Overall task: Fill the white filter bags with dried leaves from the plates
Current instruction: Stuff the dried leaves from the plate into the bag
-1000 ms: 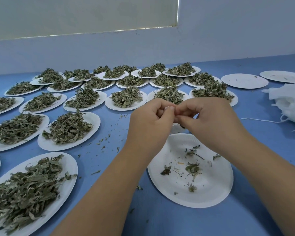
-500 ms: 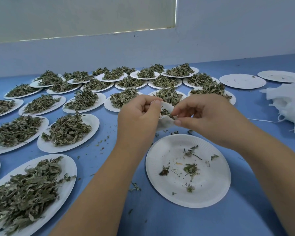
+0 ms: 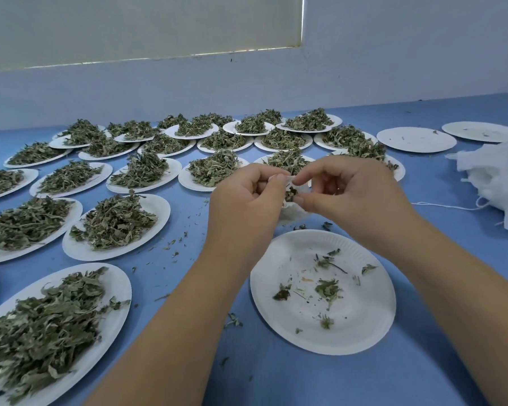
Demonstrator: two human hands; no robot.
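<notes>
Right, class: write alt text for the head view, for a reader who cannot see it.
The left hand and right hand pinch open a small white filter bag holding dried green leaves, beside a nearly empty white paper plate. Many heaped white paper plates cover the blue table; a pile of white filter bags lies at right.

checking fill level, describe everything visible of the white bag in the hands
The filter bag is small, white and looks like thin soft fabric. The left hand and the right hand each pinch its rim, holding the mouth open. Dark dried leaves show in the opening, and its rounded bottom bulges below the fingers. It is over the blue table, just beyond a nearly empty paper plate. The hands hide most of it, so how full it is cannot be told.
</notes>
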